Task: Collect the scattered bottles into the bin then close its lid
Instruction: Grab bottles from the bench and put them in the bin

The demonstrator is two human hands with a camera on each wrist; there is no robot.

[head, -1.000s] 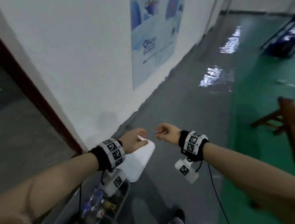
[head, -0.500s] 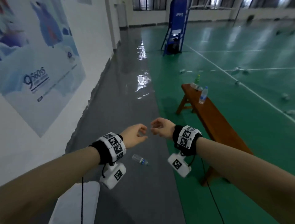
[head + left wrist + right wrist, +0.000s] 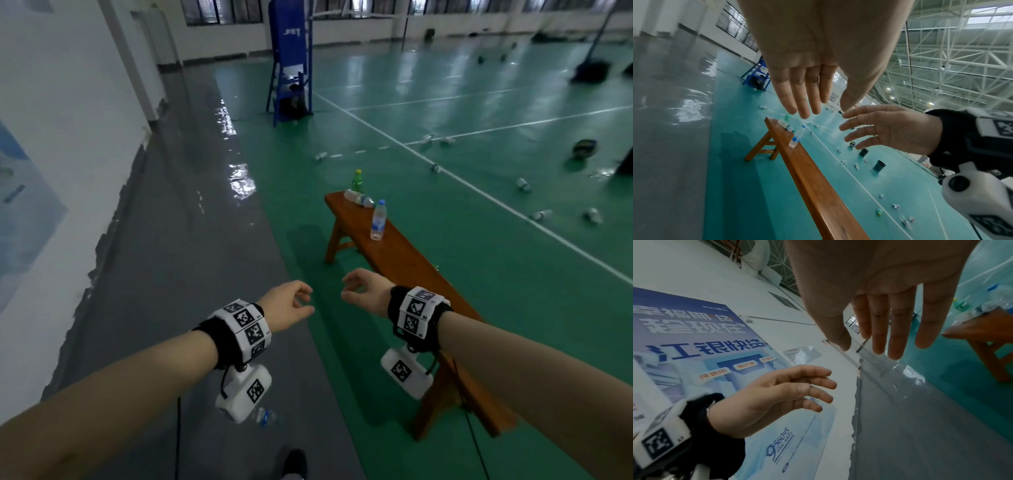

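Note:
Both my hands hang empty in front of me at chest height, fingers relaxed: the left hand (image 3: 291, 303) over the grey floor strip, the right hand (image 3: 359, 287) over the near half of the wooden bench (image 3: 404, 260). A clear water bottle (image 3: 377, 221) stands upright on the bench's far half. Another clear bottle (image 3: 358, 198) lies flat at the far end, and a green bottle (image 3: 358, 179) stands just past it. One clear bottle (image 3: 265, 416) lies on the grey floor below my left wrist. Several more bottles (image 3: 524, 184) lie scattered over the green court. The bin is out of view.
A white wall (image 3: 68, 137) with a poster runs along my left. A blue referee stand (image 3: 290, 61) rises ahead at the court's edge. A ball (image 3: 585, 147) and dark objects sit at the far right. My shoe (image 3: 294, 462) shows at the bottom.
My view has swung right from the wall and the open bin to the bench and the court. Both hands stayed empty and close together; their fingers have loosened.

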